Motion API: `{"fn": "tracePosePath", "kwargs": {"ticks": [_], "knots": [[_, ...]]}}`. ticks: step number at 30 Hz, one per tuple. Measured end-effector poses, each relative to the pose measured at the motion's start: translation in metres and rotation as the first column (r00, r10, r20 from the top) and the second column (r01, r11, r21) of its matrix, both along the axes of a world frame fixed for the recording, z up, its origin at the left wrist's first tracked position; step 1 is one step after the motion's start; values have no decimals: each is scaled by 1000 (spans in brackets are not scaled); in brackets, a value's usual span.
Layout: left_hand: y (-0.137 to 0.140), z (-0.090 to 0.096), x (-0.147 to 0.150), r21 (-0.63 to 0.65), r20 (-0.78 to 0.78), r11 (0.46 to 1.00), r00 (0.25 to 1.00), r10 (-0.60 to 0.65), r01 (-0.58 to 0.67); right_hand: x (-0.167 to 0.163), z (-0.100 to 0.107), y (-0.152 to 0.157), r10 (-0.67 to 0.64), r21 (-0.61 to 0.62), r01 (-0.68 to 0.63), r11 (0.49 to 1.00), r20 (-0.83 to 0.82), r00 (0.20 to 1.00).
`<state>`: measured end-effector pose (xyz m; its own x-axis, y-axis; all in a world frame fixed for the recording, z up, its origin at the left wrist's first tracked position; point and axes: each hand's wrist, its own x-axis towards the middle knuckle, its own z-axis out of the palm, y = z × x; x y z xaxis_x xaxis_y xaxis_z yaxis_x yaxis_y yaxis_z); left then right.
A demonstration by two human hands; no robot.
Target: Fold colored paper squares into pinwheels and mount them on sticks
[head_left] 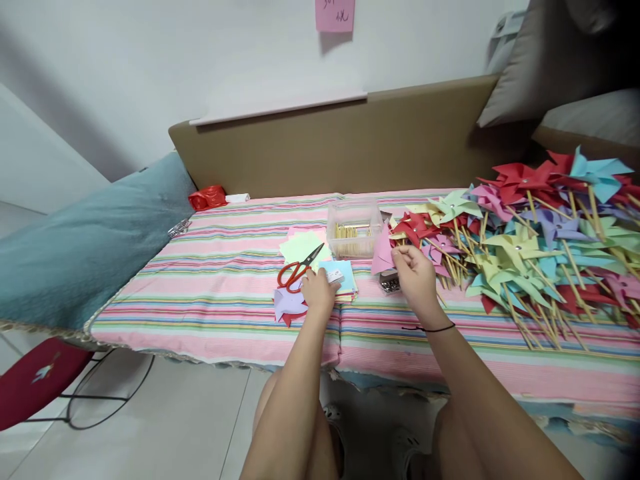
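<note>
My right hand (416, 270) pinches a pink paper sheet (383, 252) upright between thumb and fingers, above a small clear box of metal fasteners (389, 283). My left hand (320, 291) rests on the cloth side of the papers, its thumb and fingers apart. Its fingers lie by the red handles of the scissors (300, 268), whose dark blades point away to the right. Blue paper squares (344, 272) are stacked beside that hand, with a small white label on top. Pale green sheets (304, 247) lie under the scissors, and cut purple paper (289, 303) sits nearer me.
A clear plastic box (354, 223) holds short wooden sticks. Many finished paper pinwheels (520, 248) on sticks are heaped at the right. A striped cloth (225, 300) covers the seat. A red package (207, 198) lies far left; a red stool (45, 380) stands below.
</note>
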<state>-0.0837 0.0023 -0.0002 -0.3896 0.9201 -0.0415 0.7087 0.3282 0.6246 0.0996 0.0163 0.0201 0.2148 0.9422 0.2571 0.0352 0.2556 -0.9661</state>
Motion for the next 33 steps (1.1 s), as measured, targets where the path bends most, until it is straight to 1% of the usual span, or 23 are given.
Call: {"fn": "tracePosePath", "kwargs": {"ticks": [2, 4, 7, 8, 9, 10, 11, 12, 13, 14, 15, 17, 19, 22, 25, 28, 31, 32, 33], "knots": [[1, 5, 3, 66, 71, 998, 997, -1, -3, 2, -1, 2, 31, -19, -33, 999, -80, 996], [2, 10, 8, 123, 183, 992, 982, -42, 19, 5, -1, 3, 61, -34, -66, 997, -145, 988], [1, 16, 20, 146, 381, 986, 915, -135, 85, 9, 0, 2, 120, -52, -134, 990, -215, 969], [0, 18, 25, 143, 457, 984, 875, -160, 105, 10, 2, 1, 145, -54, -161, 985, -229, 963], [-2, 20, 30, 141, 556, 983, 812, -178, 119, 12, 3, 0, 175, -57, -195, 979, -248, 953], [-4, 22, 35, 147, 678, 982, 711, -188, 120, 14, 4, -2, 211, -64, -236, 970, -272, 939], [-7, 24, 39, 159, 802, 982, 567, -190, 104, 17, 6, -5, 249, -75, -283, 956, -302, 920], [-9, 27, 42, 172, 890, 982, 416, -189, 78, 19, 7, -7, 283, -90, -329, 940, -335, 899], [-12, 29, 44, 183, 939, 982, 288, -189, 48, 22, 8, -9, 311, -107, -372, 922, -367, 877], [-14, 31, 45, 191, 960, 981, 205, -190, 14, 24, 9, -11, 332, -123, -405, 906, -387, 860], [-16, 33, 45, 201, 964, 980, 181, -195, -15, 26, 10, -14, 348, -137, -427, 894, -391, 852], [-19, 35, 44, 215, 961, 975, 192, -201, -55, 30, 12, -17, 364, -154, -445, 882, -376, 852], [-21, 35, 42, 220, 955, 973, 219, -199, -73, 33, 14, -20, 364, -161, -437, 885, -348, 864], [-25, 35, 42, 209, 941, 977, 283, -188, -44, 36, 16, -21, 327, -160, -385, 909, -297, 897], [-27, 37, 44, 213, 921, 977, 331, -203, 5, 38, 15, -19, 315, -129, -343, 930, -198, 928], [-28, 38, 45, 238, 886, 971, 401, -233, 39, 40, 12, -17, 306, -51, -314, 948, -115, 945], [-26, 39, 44, 306, 831, 952, 485, -271, 9, 43, 11, -15, 304, 69, -302, 951, -22, 952], [-25, 40, 43, 302, 830, 953, 495, -256, -13, 44, 11, -14, 298, 119, -298, 947, 20, 954], [-25, 41, 42, 274, 848, 961, 479, -226, -31, 45, 11, -14, 284, 164, -291, 943, 64, 957]]}}
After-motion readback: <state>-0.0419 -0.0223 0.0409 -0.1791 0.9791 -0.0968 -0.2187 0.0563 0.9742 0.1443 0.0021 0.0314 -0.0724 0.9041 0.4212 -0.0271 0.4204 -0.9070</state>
